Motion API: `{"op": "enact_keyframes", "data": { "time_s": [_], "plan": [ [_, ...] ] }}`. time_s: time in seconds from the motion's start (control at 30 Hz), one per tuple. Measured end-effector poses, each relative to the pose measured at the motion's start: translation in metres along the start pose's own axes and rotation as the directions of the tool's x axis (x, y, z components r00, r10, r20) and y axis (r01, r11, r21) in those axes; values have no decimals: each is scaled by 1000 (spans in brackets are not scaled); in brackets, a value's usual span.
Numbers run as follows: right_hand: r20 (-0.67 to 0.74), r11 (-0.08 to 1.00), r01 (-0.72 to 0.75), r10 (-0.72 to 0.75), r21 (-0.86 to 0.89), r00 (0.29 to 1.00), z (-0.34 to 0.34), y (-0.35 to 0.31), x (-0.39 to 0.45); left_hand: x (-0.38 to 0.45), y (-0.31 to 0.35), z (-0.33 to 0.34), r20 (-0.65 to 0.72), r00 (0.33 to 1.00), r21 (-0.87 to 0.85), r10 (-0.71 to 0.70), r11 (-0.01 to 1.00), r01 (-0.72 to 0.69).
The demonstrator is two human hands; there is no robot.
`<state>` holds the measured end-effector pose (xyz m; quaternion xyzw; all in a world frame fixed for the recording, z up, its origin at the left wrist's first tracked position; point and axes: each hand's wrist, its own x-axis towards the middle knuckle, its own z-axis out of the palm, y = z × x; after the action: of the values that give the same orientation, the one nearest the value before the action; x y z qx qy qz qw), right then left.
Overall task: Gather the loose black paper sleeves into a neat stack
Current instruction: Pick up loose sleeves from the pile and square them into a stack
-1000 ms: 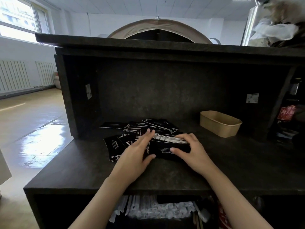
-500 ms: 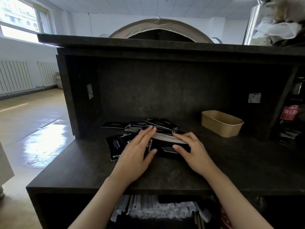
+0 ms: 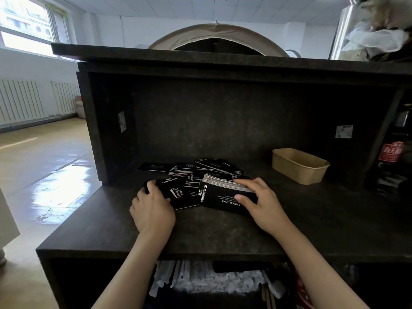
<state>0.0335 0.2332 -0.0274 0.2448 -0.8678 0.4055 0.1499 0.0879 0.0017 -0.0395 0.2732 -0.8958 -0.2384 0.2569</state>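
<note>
Right hand (image 3: 260, 202): you clamp the stack (image 3: 225, 192) of black sleeves, fingers curled over its top edge, thumb on its near face.
Left hand (image 3: 151, 208): your fingers curl over a loose sleeve (image 3: 176, 195) just left of the stack.
Scattered sleeves (image 3: 196, 167): fanned behind, on the dark counter (image 3: 200, 228).
Paper tray (image 3: 299, 165): far right, well apart.

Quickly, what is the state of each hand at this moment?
Left hand: fingers curled on a loose black paper sleeve.
Right hand: grips the stack of black paper sleeves.
</note>
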Motion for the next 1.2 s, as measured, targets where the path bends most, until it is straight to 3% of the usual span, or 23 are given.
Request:
{"op": "enact_keyframes", "data": {
  "time_s": [0.13,0.3,0.53,0.63,0.73,0.8,0.87,0.93,1.0,1.07,1.2],
  "plan": [
    [2,1000,-4,4,-8,1000,0,0,0,-2,1,-6,-42,998,-181,-35,983,27],
    [0,1000,0,0,-12,1000,0,0,0,-7,1,-15,-224,973,-408,-49,912,-48],
    [9,1000,-6,7,-14,1000,0,1,1,-4,-1,-22,-269,926,-616,-266,786,47],
    [20,1000,-3,3,1,1000,0,2,0,-6,5,-28,-293,880,-697,-374,714,72],
    [22,999,-21,20,43,1000,1,2,1,-4,3,-29,-232,870,-827,-435,560,59],
    [19,994,-50,48,92,999,1,2,2,0,-2,-24,-156,942,-895,-296,446,-8],
    [28,986,-76,73,146,997,0,0,1,2,-3,-16,-80,997,-891,0,449,-71],
    [41,978,-76,69,195,997,-1,-3,-1,2,-1,-6,21,940,-739,340,638,-215],
    [34,978,-48,42,202,999,-2,-6,-3,-4,5,4,111,834,-438,541,780,-447],
    [44,982,-44,37,183,998,-2,-6,-3,-11,11,9,146,778,-262,611,782,-565],
    [59,998,-13,9,65,998,0,-3,-2,-14,15,7,298,708,-305,641,766,-565]
  ]
}}
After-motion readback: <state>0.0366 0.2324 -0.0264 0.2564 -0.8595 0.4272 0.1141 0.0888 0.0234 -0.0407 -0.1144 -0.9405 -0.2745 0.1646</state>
